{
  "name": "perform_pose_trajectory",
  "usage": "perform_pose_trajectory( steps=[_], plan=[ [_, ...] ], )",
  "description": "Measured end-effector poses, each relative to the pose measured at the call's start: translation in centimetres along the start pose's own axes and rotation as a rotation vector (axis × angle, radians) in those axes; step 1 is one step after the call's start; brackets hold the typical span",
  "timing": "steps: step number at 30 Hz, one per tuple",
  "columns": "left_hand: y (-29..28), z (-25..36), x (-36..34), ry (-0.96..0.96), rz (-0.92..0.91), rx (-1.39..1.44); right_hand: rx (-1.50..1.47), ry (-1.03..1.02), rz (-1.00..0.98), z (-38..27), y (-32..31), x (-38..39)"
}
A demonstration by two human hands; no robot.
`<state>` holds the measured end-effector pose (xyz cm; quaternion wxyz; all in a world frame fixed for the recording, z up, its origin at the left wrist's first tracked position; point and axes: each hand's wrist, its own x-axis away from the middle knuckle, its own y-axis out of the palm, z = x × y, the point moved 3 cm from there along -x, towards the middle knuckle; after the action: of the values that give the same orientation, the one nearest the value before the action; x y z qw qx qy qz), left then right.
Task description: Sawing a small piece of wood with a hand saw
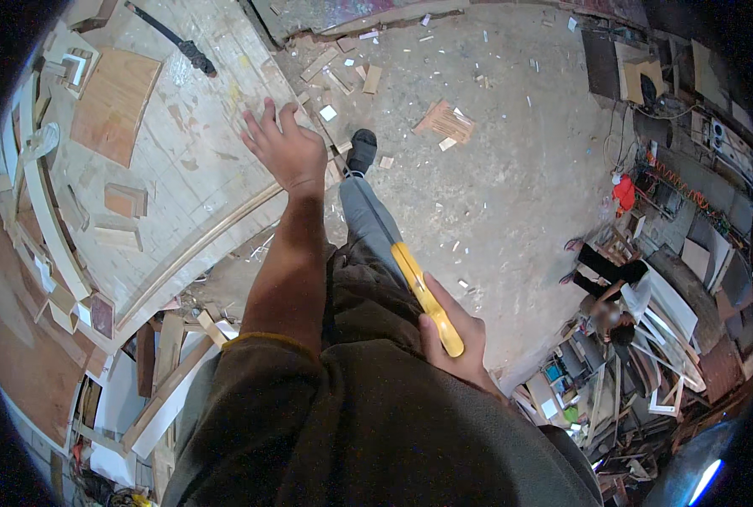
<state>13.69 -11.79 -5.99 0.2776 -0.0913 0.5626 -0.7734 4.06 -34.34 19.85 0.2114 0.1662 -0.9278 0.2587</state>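
Head view, looking straight down past the shirt: what do you make of the right hand (463, 334)?

Clamped round a yellow-handled tool (418, 291), fingers wrapped about the grip. Its thin dark blade (375, 213) runs forward and leftward from that hand, over the trouser leg, towards the bench edge.

Does the blade touch the wood there?

I can't tell from here; the tip is lost near the edge.

And the left hand (288, 150)?

Bare, fingers spread well apart, palm down above the workbench (220, 127). Whether it rests on the top, I can't say.

What's around it?

A slim wooden strip (245, 209) follows the bench edge, just beside the left wrist. Farther left of that hand lies a brown plywood panel (116, 106), with a small wood block (125, 201) nearer the body. Beyond the fingertips there's a black rod (161, 28) with a lumpy end.

Anything on the other side?

Just right of the left hand, a dark shoe (361, 152) on the floor; farther right, a torn brown scrap (445, 125). Well off to the right of the right hand, another person (604, 269) in dark trousers
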Motion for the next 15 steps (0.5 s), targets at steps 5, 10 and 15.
perform_pose_trajectory(
  steps=[5,10,15],
  plan=[
    [-0.5,0.6,0.1,-0.014,0.002,0.024,0.016,0.013,0.052,-0.1,1.3,-1.5],
    [-0.5,-0.3,-0.4,-0.027,0.013,0.002,-0.059,0.036,-0.004,1.5,1.1,-1.4],
    [-0.3,0.8,-0.5,0.013,0.007,0.014,-0.02,-0.08,0.057,1.8,4.1,-5.7]
  ],
)
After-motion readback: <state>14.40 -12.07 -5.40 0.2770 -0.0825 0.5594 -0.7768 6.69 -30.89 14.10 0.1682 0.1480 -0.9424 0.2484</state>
